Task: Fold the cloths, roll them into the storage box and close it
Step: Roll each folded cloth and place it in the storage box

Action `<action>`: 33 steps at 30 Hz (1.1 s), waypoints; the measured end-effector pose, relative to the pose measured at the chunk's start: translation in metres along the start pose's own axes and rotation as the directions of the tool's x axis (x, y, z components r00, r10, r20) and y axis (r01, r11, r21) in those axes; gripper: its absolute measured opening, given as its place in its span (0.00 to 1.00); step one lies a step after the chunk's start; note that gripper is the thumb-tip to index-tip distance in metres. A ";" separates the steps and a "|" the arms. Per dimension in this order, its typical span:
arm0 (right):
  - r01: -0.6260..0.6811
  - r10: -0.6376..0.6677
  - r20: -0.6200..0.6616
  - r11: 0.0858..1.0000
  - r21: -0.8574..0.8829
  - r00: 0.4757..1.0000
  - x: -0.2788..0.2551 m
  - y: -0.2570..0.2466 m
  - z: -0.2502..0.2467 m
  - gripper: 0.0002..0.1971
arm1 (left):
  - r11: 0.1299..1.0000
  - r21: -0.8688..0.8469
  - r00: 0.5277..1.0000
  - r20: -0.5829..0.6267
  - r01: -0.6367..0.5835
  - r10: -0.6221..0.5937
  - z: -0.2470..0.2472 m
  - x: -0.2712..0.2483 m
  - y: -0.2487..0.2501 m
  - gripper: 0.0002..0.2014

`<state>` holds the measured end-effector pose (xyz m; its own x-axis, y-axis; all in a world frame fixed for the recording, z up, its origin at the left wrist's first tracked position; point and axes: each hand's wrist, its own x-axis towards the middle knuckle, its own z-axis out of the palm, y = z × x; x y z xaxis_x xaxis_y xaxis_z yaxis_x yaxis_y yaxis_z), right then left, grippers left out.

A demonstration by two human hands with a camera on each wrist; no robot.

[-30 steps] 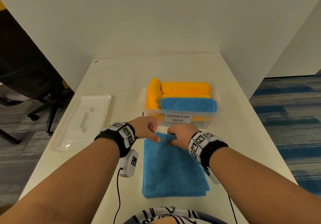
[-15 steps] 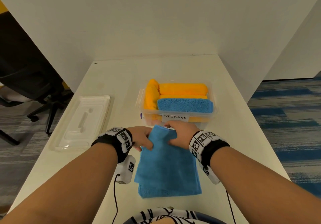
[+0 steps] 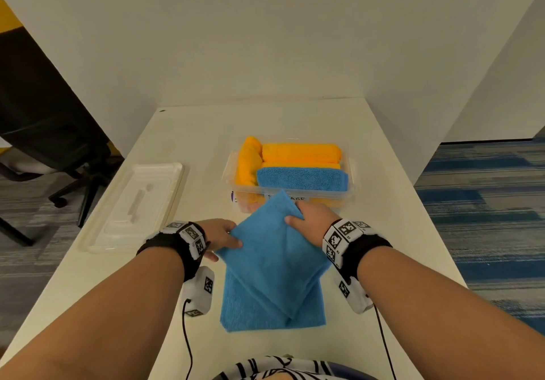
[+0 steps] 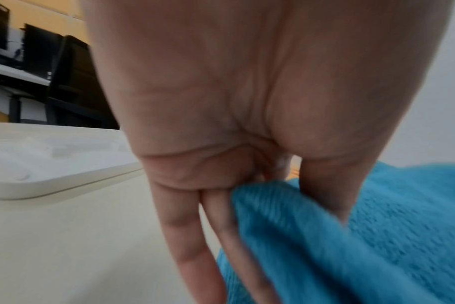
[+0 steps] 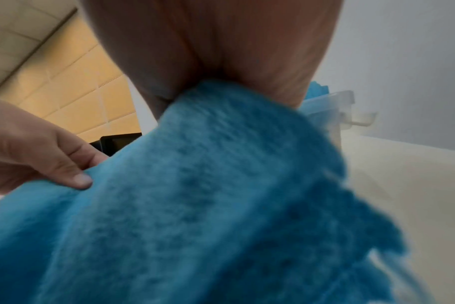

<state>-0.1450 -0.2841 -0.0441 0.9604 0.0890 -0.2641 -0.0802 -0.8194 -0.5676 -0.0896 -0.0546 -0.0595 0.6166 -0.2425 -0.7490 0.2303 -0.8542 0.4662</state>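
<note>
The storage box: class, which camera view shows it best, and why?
The head view: the whole storage box shows, open, with rolled orange and blue cloths inside. The right wrist view catches only one clear corner behind the held blue cloth. The left wrist view shows none of it.

Office, swivel chair [image 3: 53,131], partitioned desk [image 3: 206,131], carpet tiles [image 3: 483,202]

white table [image 3: 383,232], lid [image 3: 135,202], storage box [image 3: 351,186], blue cloth [image 3: 274,291]

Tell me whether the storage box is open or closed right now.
Open. The storage box has no cover on: rolled orange and blue cloths show above its rim, and the lid lies flat on the table to the box's left.
</note>
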 end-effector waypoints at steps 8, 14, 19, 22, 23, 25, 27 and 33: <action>-0.116 0.115 0.021 0.976 0.187 0.993 -0.008 0.005 -0.003 0.14 | 0.917 -0.368 0.944 -0.328 -0.151 0.024 0.000 -0.005 0.011 0.10; -0.353 0.343 0.171 0.935 0.037 0.924 -0.008 0.021 0.003 0.14 | 0.983 0.132 0.918 -0.390 0.129 -0.068 0.008 -0.003 0.008 0.29; -0.411 0.431 0.236 0.902 -0.129 0.871 -0.008 0.024 0.009 0.16 | 0.971 0.117 0.972 -0.130 0.209 -0.194 0.019 -0.008 0.009 0.19; -0.433 0.473 0.239 0.879 -0.201 0.848 -0.009 0.023 0.010 0.16 | 0.974 0.043 0.971 -0.097 0.222 -0.217 0.027 -0.011 0.013 0.17; -0.438 0.482 0.231 0.873 -0.216 0.845 -0.009 0.023 0.009 0.17 | 0.975 0.025 0.973 -0.080 0.219 -0.217 0.029 -0.011 0.014 0.17; -0.442 0.492 0.230 0.865 -0.236 0.840 -0.010 0.021 0.007 0.18 | 0.978 0.050 0.978 -0.048 0.204 -0.202 0.032 -0.007 0.015 0.14; -0.438 0.493 0.245 0.864 -0.248 0.835 -0.011 0.019 0.005 0.18 | 0.977 0.089 0.981 -0.042 0.194 -0.191 0.031 -0.006 0.016 0.11; -0.479 0.507 0.340 0.861 -0.168 0.792 -0.014 0.021 0.005 0.14 | 0.971 0.117 0.978 -0.012 0.208 -0.208 0.022 -0.004 0.007 0.09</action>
<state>-0.1618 -0.2999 -0.0567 0.6295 -0.1527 -0.7619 -0.4845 -0.8437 -0.2312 -0.1067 -0.0698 -0.0631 0.5647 -0.0542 -0.8235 0.2633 -0.9339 0.2420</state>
